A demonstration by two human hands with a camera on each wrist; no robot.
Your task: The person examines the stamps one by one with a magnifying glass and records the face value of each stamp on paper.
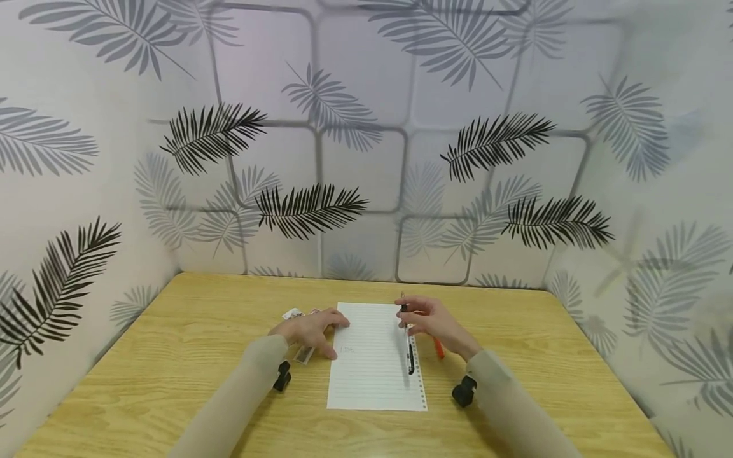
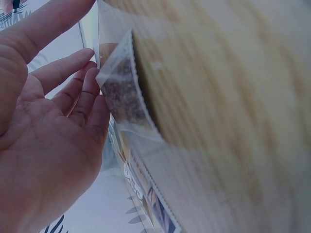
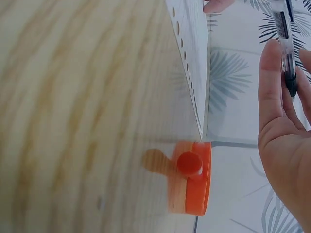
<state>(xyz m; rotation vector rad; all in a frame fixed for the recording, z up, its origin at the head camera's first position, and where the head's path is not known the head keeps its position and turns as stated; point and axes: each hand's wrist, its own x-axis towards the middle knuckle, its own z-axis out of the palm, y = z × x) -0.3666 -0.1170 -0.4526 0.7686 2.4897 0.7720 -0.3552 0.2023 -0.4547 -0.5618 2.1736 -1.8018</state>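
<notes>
A sheet of lined paper [image 1: 372, 375] with punched holes along its right edge lies on the table, with a little faint writing near its left side. My left hand [image 1: 309, 329] rests at the paper's left edge, fingers loosely spread. Beneath and beside it are small clear-sleeved pieces [image 1: 303, 355]; the left wrist view shows one with a scalloped, stamp-like edge [image 2: 129, 97]. Over the paper's right side, my right hand [image 1: 434, 323] pinches a clear-barrelled pen [image 1: 410, 361] with black parts, held nearly upright. Whether its lower end touches the paper I cannot tell.
An orange-red object [image 3: 197, 179] with a round knob stands on the table right of the paper, partly behind my right hand in the head view. The wooden table [image 1: 172, 369] meets walls covered in leaf-patterned cloth [image 1: 361, 159] at the back and sides.
</notes>
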